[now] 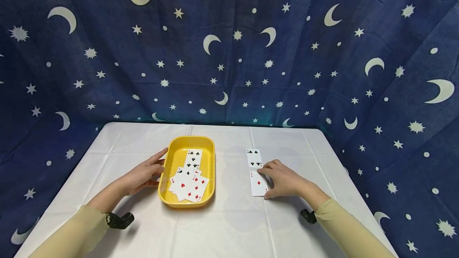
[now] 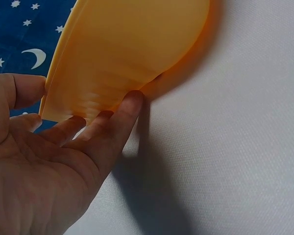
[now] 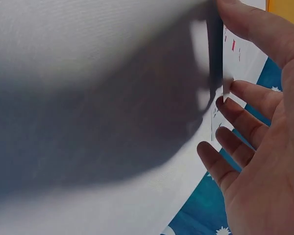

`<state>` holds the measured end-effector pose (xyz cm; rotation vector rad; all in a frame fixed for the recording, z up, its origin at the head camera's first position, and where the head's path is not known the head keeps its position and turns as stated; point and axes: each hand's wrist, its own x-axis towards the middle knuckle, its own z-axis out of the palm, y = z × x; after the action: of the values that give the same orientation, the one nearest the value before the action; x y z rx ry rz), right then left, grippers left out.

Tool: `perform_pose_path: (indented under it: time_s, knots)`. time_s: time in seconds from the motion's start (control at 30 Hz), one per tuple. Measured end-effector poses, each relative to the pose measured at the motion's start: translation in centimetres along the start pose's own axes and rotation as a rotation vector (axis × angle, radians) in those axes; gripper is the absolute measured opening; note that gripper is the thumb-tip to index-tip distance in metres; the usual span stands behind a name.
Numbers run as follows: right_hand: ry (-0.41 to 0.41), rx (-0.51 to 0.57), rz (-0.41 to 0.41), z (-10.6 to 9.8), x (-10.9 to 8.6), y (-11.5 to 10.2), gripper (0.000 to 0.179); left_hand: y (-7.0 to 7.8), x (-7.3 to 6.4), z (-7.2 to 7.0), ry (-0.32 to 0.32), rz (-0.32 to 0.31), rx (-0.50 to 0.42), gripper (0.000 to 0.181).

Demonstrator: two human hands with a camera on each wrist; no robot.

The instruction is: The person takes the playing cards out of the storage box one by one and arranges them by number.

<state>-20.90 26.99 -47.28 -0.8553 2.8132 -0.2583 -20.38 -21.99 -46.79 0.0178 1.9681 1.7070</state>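
My right hand [image 1: 285, 179] pinches the ace of diamonds [image 1: 257, 186] by its right edge, thumb at the near corner and a fingertip at the far one. In the right wrist view, that card shows almost edge-on between thumb and fingers. Just beyond it a club card [image 1: 254, 157] lies face up on the table. The fingertips of my left hand [image 1: 143, 174] touch the outer left wall of a yellow tray [image 1: 211, 170]. Seen from the left wrist, its fingers [image 2: 120, 120] spread along that wall, from rim to base. Inside the tray, several face-up cards [image 1: 191, 188] overlap, hearts, diamonds and black suits among them.
A white cloth covers the table [image 1: 229, 226], with faint fold creases. Behind it and at both sides hangs a dark blue curtain [image 1: 233, 71] with moons and stars. Black straps with small devices [image 1: 120, 220] sit on both wrists, below the beige sleeves.
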Motion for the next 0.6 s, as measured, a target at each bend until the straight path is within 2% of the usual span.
perform_pose_path:
  time_s: [0.6]
  knots:
    - [-0.011, 0.053, -0.007, 0.42, -0.27, 0.08, 0.084, 0.12, -0.05, 0.14, 0.009, -0.008, 0.012, 0.081]
